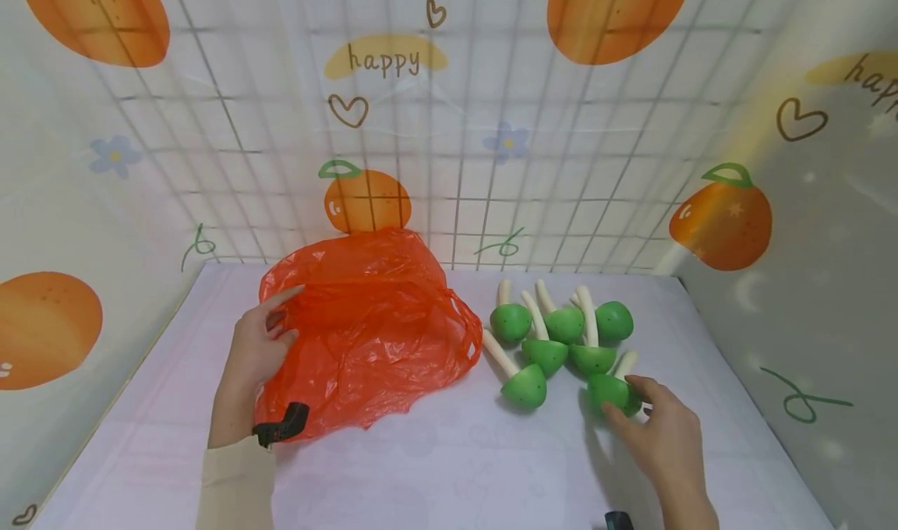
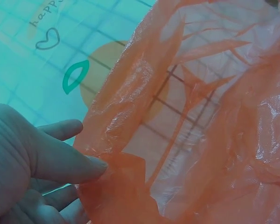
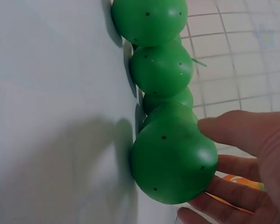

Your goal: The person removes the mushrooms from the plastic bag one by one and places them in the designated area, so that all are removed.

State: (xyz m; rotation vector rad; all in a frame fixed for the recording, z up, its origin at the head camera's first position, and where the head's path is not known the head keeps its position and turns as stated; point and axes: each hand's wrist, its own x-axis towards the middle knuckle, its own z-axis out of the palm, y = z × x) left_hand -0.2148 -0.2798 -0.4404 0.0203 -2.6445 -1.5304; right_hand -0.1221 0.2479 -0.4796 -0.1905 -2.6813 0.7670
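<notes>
On the left of the table lies a red plastic bag (image 1: 379,343), its mouth held partly spread. My left hand (image 1: 259,347) pinches the bag's left edge, with the thumb (image 2: 86,169) over the film in the left wrist view and other fingers behind it. Several toy mushrooms (image 1: 543,355) with green dotted caps and white stems lie grouped right of the bag. At the group's near right, my right hand (image 1: 662,429) grips one green mushroom (image 1: 610,393) by its cap, thumb on one side, fingers on the other. That cap (image 3: 175,156) fills the middle of the right wrist view.
A pale cloth covers the table (image 1: 449,475). Behind it stands a wire grid (image 1: 456,125) under a sheet printed with oranges and hearts. Similar printed sheets hang at both sides. One mushroom's stem (image 1: 494,351) reaches the bag's right handle.
</notes>
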